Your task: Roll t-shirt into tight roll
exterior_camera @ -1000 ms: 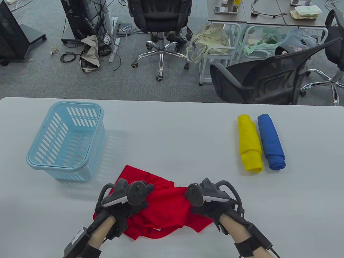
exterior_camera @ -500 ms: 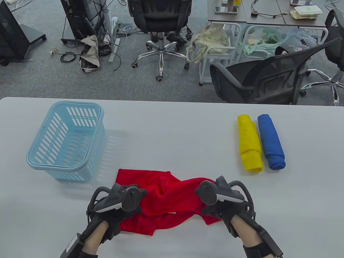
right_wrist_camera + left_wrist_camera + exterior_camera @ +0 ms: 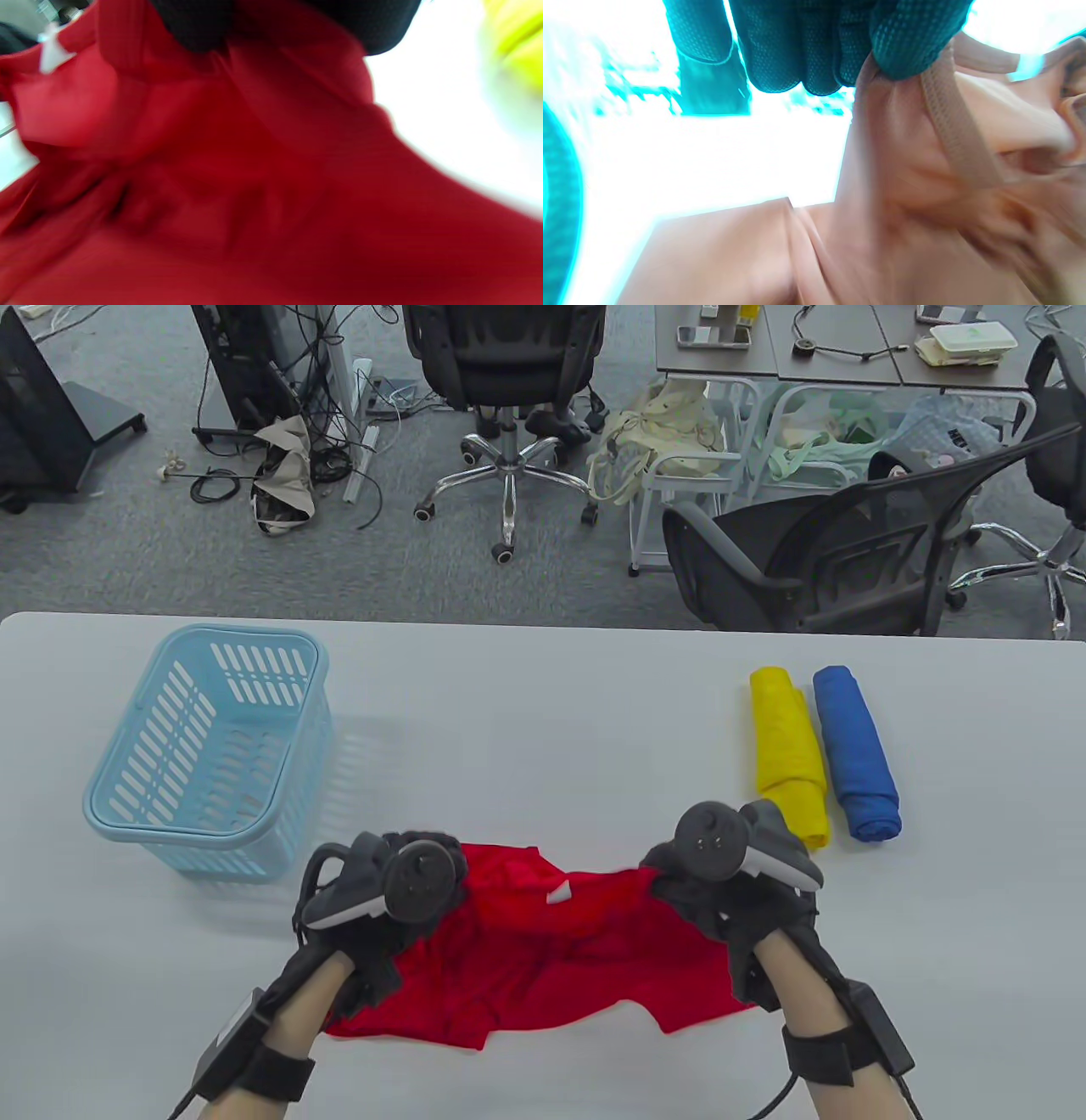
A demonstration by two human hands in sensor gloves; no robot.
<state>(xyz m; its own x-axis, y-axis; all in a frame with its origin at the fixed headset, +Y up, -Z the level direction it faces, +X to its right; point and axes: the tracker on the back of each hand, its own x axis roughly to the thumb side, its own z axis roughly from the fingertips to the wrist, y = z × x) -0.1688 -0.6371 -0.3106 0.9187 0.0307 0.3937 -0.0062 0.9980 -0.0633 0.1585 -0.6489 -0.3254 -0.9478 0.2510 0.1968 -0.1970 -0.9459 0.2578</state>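
- Both hands grasp the red t-shirt [image 3: 551,959]: left hand [image 3: 399,899] pinches its left top corner, right hand [image 3: 721,874] its right.
- Shirt lies crumpled by the table's [image 3: 543,712] near edge, centre.

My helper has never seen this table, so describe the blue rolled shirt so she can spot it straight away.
On the grey table, look at the far right side, where two rolled shirts lie side by side. The blue rolled shirt is the outer, right-hand one; its neighbour, the yellow rolled shirt, lies nearer the middle.
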